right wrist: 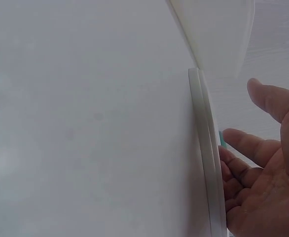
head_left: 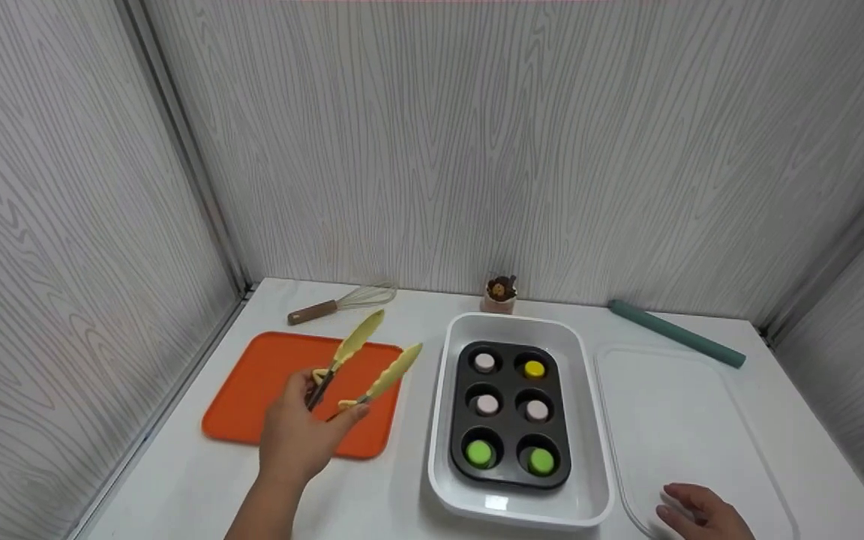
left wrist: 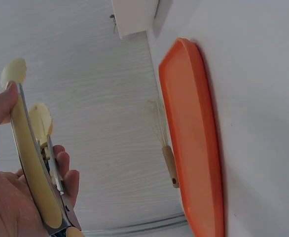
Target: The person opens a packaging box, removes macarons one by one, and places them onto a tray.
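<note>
My left hand holds a pair of tongs with pale yellow tips, thumb on one arm and fingers round the other; the arms stand spread, nothing between them. Below it on the table lies an orange tray. To the right, a white bin contains a dark muffin tin. Its cups hold small round pieces: a yellow one, green ones and pale pink ones. Over the near part of a white lid is my right hand, fingers loosely bent around nothing.
A whisk with a brown handle lies behind the orange tray. Against the back wall stands a small pinkish pot with a brown top. A green rolling pin lies behind the white lid. Wood-grain panels enclose the table's back and sides.
</note>
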The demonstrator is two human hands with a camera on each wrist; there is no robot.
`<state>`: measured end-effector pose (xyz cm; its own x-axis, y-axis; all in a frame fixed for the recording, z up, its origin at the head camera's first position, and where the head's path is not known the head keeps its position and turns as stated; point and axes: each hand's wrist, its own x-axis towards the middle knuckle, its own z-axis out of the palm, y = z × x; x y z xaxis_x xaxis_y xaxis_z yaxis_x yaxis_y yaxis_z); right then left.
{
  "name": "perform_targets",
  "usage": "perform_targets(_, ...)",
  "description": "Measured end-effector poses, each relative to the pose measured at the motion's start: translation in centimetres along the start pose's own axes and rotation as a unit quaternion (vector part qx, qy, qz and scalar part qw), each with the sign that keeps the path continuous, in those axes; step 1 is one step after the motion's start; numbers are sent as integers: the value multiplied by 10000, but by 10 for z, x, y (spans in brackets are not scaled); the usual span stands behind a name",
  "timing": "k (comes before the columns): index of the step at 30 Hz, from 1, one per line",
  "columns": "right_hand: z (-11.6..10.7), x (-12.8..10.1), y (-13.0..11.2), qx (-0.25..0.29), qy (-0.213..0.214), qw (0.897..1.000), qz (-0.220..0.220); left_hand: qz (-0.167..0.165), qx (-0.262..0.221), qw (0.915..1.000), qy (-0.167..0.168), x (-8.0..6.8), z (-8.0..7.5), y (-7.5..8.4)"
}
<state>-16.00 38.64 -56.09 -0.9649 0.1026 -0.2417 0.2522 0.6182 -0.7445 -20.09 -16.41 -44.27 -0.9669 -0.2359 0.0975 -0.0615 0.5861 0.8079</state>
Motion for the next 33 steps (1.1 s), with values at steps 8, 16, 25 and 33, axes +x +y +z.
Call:
perform_targets(8, 0, -3, -7, -80, 141, 9998, -138, 522, 285, 9969, -511, 1, 38, 23)
perform_targets(16, 16, -12, -38, 15, 375, 9977, -566, 1244, 485, 9841, -1172, -3, 77, 34)
perform_targets(25, 37, -14, -58, 1114, -571, 9848, -1206, 1620, 955, 9659, -1782, -8, 110, 48)
perform_targets(33, 41, -12, -59, 1012, -788, 9854, -1121, 1663, 1145, 9541, -2213, -12, 125, 54)
